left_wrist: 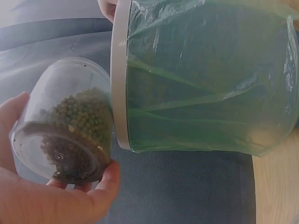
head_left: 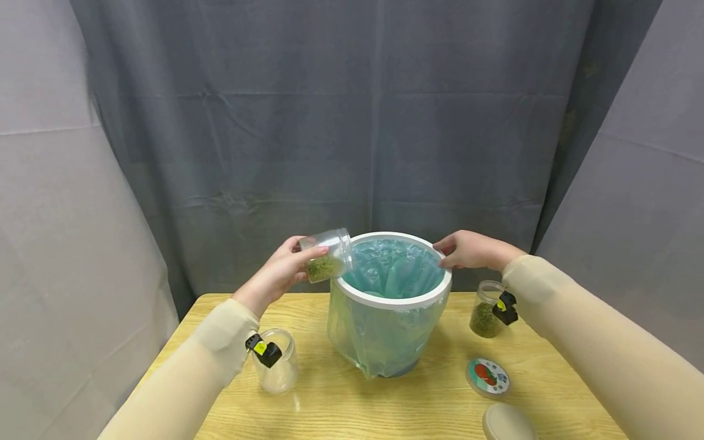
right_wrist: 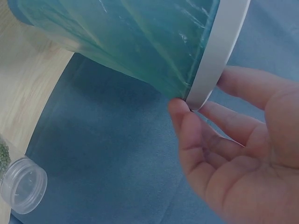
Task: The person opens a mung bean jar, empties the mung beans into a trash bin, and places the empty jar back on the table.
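Note:
My left hand [head_left: 283, 269] grips a clear plastic jar [left_wrist: 65, 100] tipped on its side, its mouth at the left rim of the trash bin. Small green beans [left_wrist: 81, 114] lie along the lower side of that jar. The trash bin [head_left: 400, 302] has a white rim and a translucent green liner bag [left_wrist: 201, 84] hanging over its outside. At the bin's right rim, my right hand [head_left: 475, 249] pinches the white ring [right_wrist: 219, 51] between thumb and fingers. The bag inside the bin shows folds.
An empty clear jar [head_left: 277, 373] stands on the table [head_left: 352, 415] at left, partly behind the left wrist. Another jar of green beans [head_left: 485, 319] is at right by the right wrist. Nearer lie a round lid with a tomato picture [head_left: 488, 377] and a beige lid [head_left: 507, 423].

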Action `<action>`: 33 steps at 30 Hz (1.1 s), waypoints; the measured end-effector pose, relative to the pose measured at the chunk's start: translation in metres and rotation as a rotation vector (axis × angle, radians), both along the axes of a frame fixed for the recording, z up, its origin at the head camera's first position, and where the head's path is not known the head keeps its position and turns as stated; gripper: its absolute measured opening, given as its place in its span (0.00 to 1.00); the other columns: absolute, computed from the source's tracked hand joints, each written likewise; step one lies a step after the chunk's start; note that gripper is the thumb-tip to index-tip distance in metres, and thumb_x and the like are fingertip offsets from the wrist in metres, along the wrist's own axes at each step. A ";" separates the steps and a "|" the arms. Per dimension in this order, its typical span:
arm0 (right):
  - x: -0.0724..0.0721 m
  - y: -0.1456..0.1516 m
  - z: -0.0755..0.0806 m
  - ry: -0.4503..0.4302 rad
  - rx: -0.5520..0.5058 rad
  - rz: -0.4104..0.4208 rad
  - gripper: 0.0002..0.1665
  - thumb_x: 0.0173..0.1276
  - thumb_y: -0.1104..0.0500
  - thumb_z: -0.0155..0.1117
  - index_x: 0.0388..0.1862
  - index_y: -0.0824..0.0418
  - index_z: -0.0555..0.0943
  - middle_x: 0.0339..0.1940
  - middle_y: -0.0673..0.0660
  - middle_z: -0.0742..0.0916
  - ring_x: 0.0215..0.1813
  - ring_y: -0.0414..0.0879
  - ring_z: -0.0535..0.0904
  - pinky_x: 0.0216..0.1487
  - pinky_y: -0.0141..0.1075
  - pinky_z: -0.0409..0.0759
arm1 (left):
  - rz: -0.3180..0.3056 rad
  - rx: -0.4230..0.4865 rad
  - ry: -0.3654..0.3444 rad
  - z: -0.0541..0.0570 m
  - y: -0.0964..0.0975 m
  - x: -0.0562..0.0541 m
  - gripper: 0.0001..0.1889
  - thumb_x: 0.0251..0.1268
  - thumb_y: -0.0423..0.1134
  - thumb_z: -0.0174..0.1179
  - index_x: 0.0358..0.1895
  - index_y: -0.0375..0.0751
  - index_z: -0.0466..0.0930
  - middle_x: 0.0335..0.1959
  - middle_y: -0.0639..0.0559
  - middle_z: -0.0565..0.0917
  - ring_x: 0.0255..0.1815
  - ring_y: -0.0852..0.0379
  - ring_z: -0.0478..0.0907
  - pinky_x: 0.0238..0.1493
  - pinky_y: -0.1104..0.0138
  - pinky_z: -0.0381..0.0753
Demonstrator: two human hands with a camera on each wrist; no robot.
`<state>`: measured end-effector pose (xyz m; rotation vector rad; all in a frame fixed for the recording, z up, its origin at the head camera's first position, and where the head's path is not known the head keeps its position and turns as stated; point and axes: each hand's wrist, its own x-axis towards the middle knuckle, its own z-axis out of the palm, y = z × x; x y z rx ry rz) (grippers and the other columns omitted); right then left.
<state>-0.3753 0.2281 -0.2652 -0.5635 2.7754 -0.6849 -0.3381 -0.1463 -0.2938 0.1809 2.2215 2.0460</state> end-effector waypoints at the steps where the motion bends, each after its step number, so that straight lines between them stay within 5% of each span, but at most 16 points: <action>1: 0.000 0.000 0.000 -0.002 -0.001 -0.001 0.33 0.74 0.61 0.65 0.72 0.75 0.70 0.63 0.73 0.83 0.55 0.56 0.86 0.57 0.49 0.85 | 0.004 -0.001 -0.001 0.000 0.000 0.000 0.33 0.71 0.42 0.63 0.73 0.37 0.58 0.65 0.42 0.69 0.58 0.50 0.74 0.64 0.53 0.76; 14: 0.002 0.000 0.000 0.001 -0.006 -0.004 0.33 0.74 0.61 0.65 0.72 0.75 0.70 0.64 0.73 0.82 0.58 0.59 0.85 0.58 0.49 0.85 | 0.022 -0.029 0.015 0.004 0.004 -0.003 0.33 0.71 0.43 0.64 0.70 0.36 0.58 0.63 0.44 0.69 0.55 0.52 0.73 0.49 0.64 0.77; 33: 0.005 -0.001 0.000 0.014 -0.012 -0.004 0.33 0.74 0.61 0.65 0.73 0.74 0.70 0.66 0.73 0.81 0.59 0.60 0.84 0.57 0.49 0.85 | 0.027 -0.070 0.051 0.007 0.007 -0.002 0.35 0.70 0.44 0.64 0.74 0.36 0.60 0.69 0.39 0.71 0.64 0.47 0.72 0.59 0.57 0.73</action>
